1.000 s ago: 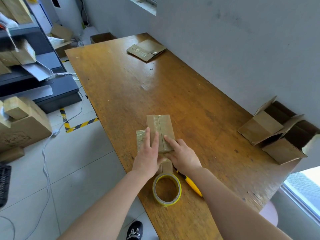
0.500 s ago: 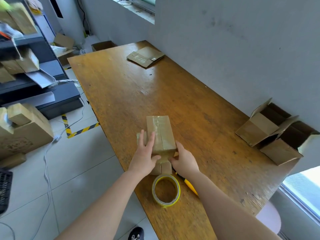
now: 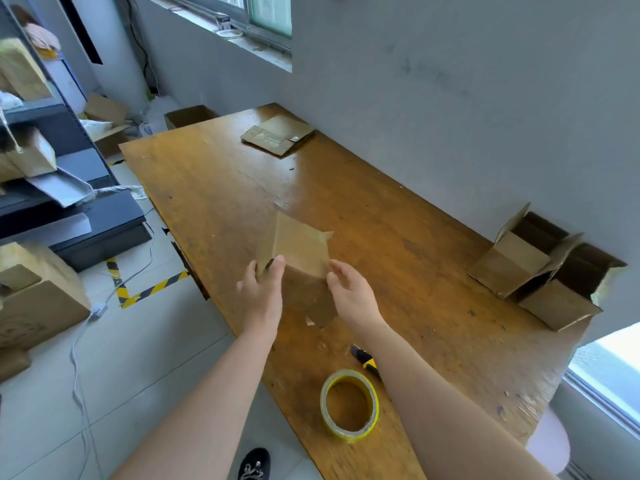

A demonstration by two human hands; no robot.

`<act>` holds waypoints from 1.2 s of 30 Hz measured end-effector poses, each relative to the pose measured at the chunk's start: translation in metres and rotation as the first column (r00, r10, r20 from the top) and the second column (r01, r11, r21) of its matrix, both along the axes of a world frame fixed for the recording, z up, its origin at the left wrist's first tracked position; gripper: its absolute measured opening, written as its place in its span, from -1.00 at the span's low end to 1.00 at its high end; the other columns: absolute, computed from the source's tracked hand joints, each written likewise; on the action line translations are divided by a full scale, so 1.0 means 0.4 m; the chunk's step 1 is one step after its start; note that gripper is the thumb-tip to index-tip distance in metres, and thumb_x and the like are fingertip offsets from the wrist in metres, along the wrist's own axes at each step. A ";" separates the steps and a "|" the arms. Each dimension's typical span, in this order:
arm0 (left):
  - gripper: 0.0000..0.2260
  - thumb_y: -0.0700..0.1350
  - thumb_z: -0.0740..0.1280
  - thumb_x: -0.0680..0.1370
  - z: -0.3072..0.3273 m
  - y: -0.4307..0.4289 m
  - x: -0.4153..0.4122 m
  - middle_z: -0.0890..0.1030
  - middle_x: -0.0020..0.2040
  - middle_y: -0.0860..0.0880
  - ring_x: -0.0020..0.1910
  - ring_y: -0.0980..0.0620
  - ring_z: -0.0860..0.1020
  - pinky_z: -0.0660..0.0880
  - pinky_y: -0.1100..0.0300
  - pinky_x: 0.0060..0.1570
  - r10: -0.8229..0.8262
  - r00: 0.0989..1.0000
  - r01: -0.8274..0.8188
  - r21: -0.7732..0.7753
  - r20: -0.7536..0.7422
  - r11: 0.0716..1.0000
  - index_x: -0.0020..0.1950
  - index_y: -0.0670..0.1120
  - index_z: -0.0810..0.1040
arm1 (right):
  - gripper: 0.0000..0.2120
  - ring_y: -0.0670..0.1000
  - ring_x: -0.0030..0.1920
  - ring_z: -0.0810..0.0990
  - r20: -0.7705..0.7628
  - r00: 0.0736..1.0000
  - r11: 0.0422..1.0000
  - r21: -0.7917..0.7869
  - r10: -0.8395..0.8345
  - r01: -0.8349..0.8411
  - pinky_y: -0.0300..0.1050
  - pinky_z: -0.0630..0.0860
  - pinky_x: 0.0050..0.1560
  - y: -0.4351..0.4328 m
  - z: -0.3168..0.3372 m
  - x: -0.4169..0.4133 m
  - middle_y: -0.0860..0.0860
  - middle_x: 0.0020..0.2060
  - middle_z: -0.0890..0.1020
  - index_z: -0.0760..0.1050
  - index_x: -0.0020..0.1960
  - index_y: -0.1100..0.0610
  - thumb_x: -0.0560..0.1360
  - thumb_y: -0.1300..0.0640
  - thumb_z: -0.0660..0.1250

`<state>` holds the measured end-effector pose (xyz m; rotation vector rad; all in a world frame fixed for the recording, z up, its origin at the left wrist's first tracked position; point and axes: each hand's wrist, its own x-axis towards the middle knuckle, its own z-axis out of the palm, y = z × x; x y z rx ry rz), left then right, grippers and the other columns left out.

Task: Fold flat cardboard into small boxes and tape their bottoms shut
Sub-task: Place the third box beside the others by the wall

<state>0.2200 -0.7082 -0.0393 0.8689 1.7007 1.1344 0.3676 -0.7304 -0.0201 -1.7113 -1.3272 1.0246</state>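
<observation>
The box [image 3: 301, 247] is brown, the tape roll [image 3: 346, 435] yellow, the floor marking [image 3: 152, 289] black-and-yellow striped.

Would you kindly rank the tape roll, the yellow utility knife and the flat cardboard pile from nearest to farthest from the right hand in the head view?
From the right hand:
1. yellow utility knife, beside the forearm
2. tape roll, at the near table edge
3. flat cardboard pile, at the table's far end

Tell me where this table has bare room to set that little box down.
The widest bare stretch lies between the flat cardboard stack at the far end and the held small box. Crowded: the open boxes against the wall, and the near edge with tape roll and knife.
</observation>
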 end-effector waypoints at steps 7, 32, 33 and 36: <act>-0.53 0.27 0.28 0.41 -0.018 0.072 -0.102 0.55 0.19 -0.18 0.17 -0.20 0.53 0.59 -0.10 -0.05 -0.110 0.717 0.234 -0.089 0.689 0.968 0.22 0.05 0.49 | -0.48 0.01 0.12 0.50 -0.458 0.795 0.900 -0.365 -0.397 0.239 -0.11 0.45 -0.09 0.061 0.029 -0.087 -0.01 0.25 0.53 0.38 0.38 -0.08 0.56 -0.33 0.05; 0.10 0.61 0.17 0.20 0.031 0.156 -0.045 0.24 0.48 -0.10 0.43 -0.16 0.26 0.31 -0.15 0.36 -0.743 0.636 0.671 -0.325 -0.211 0.667 0.56 -0.03 0.11 | -0.37 -0.03 0.24 0.47 0.053 0.874 0.875 -0.003 -0.484 0.485 -0.12 0.52 0.18 0.079 0.008 -0.087 0.02 0.36 0.39 0.24 0.49 0.07 0.49 0.24 0.41; 0.10 0.59 0.20 0.19 0.038 0.163 -0.036 0.23 0.46 -0.10 0.40 -0.16 0.28 0.33 -0.15 0.34 -0.753 0.605 0.668 -0.350 -0.259 0.657 0.55 -0.05 0.16 | -0.37 -0.04 0.17 0.50 0.026 0.881 0.880 -0.051 -0.472 0.473 -0.14 0.53 0.10 0.080 0.007 -0.074 0.01 0.31 0.46 0.22 0.50 0.09 0.50 0.21 0.39; 0.04 0.57 0.25 0.18 0.064 0.180 0.000 0.31 0.37 -0.12 0.28 -0.15 0.40 0.43 -0.05 0.23 -0.791 0.431 0.691 -0.405 -0.434 0.599 0.49 -0.03 0.27 | -0.48 -0.03 0.06 0.54 0.059 0.909 0.902 -0.113 -0.413 0.417 -0.23 0.50 -0.07 0.078 -0.003 -0.027 0.03 0.21 0.54 0.33 0.44 0.11 0.50 0.20 0.34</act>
